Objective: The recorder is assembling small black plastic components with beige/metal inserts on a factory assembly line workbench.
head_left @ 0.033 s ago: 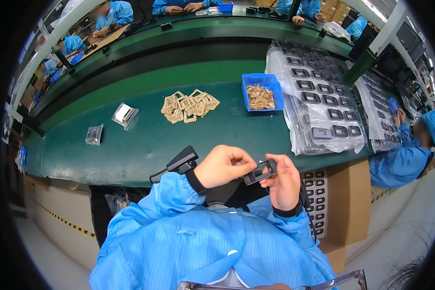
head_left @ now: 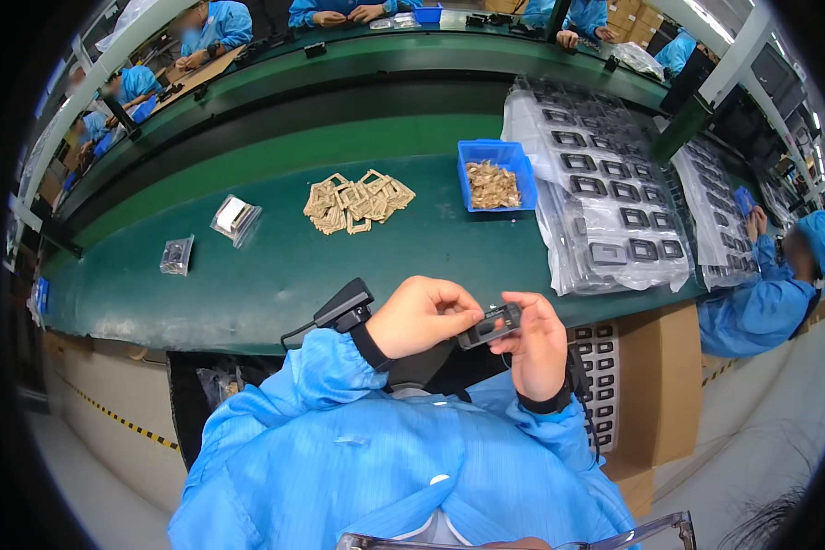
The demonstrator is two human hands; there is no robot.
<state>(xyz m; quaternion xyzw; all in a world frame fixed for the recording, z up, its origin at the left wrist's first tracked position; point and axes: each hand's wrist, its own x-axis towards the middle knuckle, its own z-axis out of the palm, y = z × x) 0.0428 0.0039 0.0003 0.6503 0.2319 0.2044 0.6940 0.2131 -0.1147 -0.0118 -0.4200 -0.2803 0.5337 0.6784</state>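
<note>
Black housing [head_left: 478, 335]: rectangular, with a window opening, held in the air at the near edge of the green surface [head_left: 137, 284], right of that edge's middle. Small pale marks show on its face; they are too small to read.

Right grip [head_left: 539, 344]: thumb and fingers closed around the housing's right end. Left grip [head_left: 423, 316]: thumb and forefinger brought together, tips against the housing's left end; anything between them is hidden.

Tan frames [head_left: 358, 206]: loose pile at the middle of the surface. Blue bin [head_left: 467, 176]: right of the pile, toward the far edge, containing small tan pieces [head_left: 493, 188]. Clear trays [head_left: 568, 264] of black frames cover the right end. Two clear bags lie toward the left end: one with a white item [head_left: 233, 214], one with small dark parts [head_left: 176, 256]. Any lettering on these is illegible at this size.
</note>
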